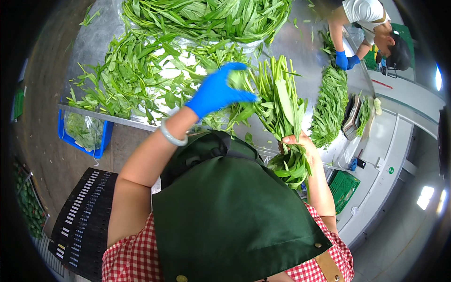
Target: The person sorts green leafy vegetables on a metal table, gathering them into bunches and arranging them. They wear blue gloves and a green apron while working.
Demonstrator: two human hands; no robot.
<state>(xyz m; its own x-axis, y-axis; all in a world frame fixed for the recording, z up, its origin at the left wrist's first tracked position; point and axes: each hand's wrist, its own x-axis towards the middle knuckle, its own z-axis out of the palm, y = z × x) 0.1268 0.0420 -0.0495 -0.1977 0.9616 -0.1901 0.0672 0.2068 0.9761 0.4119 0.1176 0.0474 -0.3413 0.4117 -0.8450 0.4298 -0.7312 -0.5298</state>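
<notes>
My right hand [297,142], bare, grips a bunch of water spinach [282,102]. Its cut stems point away from me and its leaves hang down beside my wrist. To the left of the stems is my left hand [223,88] in a blue glove, blurred, with thumb and fingers apart. Blurred green shows between them; it looks like greens behind the hand. Loose water spinach [123,77] lies spread over the metal table [95,46] under and left of that hand. A large heap of long-stemmed water spinach [208,17] sits on clear plastic at the far side.
At right, a co-worker's blue-gloved hands [347,61] touch a long row of water spinach bunches [329,105]. A weighing scale [352,118] stands beside it. Below the table's left edge is a blue crate [107,135] with bagged greens. A green crate [343,190] stands at lower right.
</notes>
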